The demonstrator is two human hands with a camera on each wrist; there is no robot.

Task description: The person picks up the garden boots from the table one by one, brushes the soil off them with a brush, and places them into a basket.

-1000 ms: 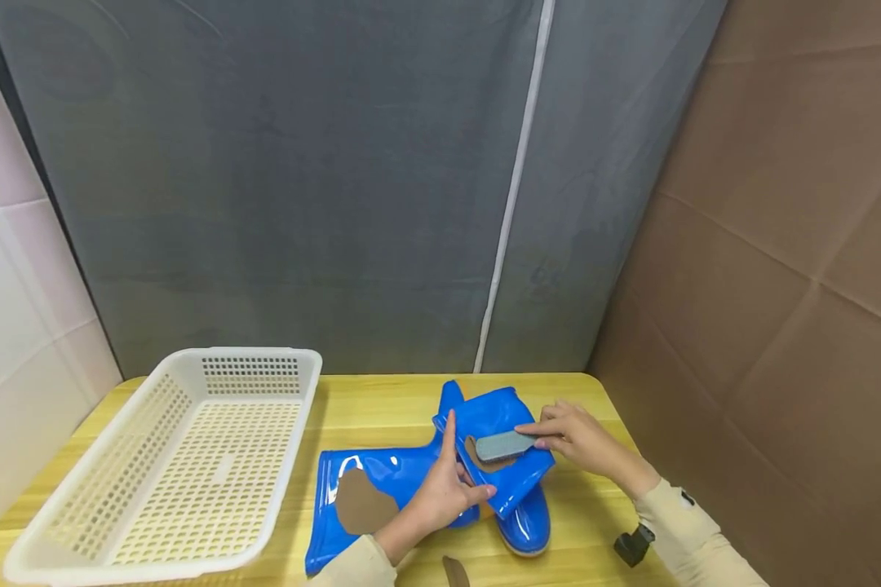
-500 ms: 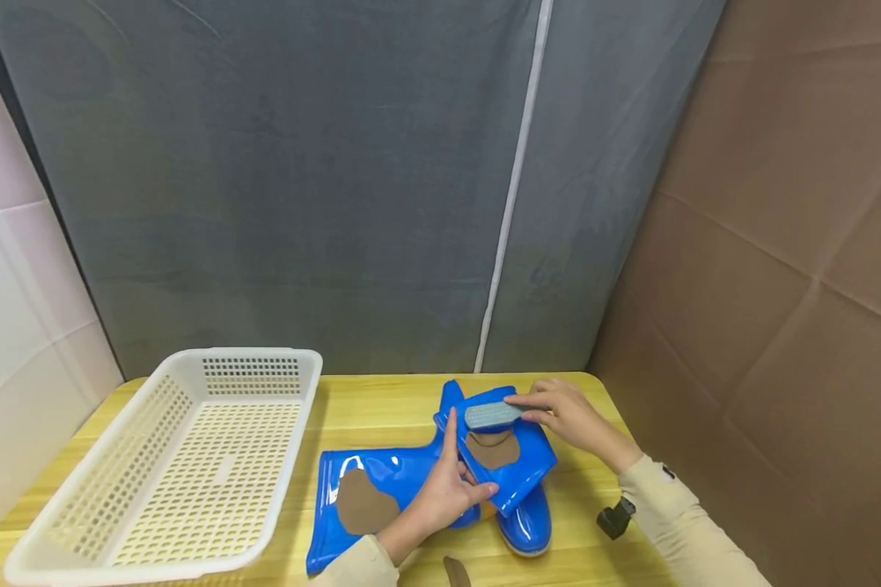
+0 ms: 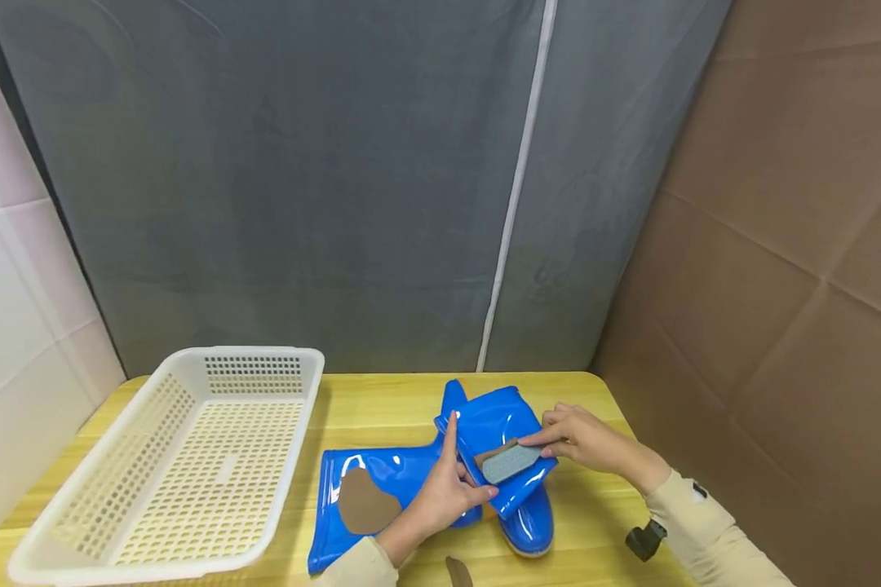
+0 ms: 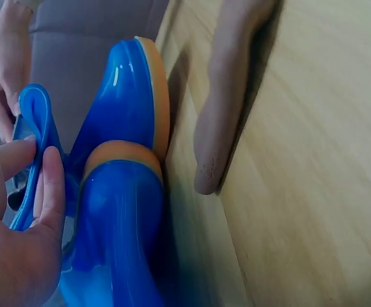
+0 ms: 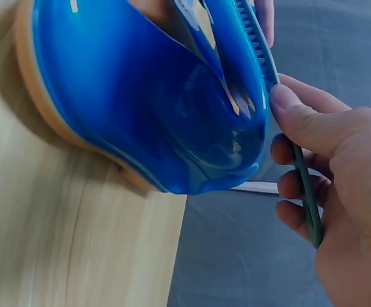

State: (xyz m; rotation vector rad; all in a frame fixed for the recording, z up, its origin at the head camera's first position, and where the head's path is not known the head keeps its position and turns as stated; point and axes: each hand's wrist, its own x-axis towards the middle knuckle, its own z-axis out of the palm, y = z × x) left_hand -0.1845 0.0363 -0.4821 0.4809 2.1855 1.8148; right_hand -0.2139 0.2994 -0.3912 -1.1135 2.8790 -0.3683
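Observation:
Two glossy blue rain boots with orange soles are together at the right half of the table. One boot [image 3: 404, 466] lies on its side, a brown patch [image 3: 367, 501] on its shaft. The other boot [image 3: 495, 410] stands behind my left hand [image 3: 440, 493], which pinches its shaft's rim between thumb and fingers. My right hand [image 3: 595, 440] grips the dark handle [image 5: 308, 198] of a grey-blue scrubbing brush [image 3: 511, 463]. Its bristles [image 5: 252, 35] face this shaft, and the brush overlaps a second brown patch [image 3: 487, 454], mostly hiding it.
A white perforated plastic basket [image 3: 286, 465] stands on the left of the wooden table [image 3: 382, 408]. A brown curved strip [image 3: 458, 572] lies near the front edge. Grey fabric [image 3: 301, 204] hangs behind, and a brown panel [image 3: 763, 244] stands at the right.
My right hand swept the brush up past the brown patch, then back down to the lower part of the shaft. The left hand and the boots kept their places.

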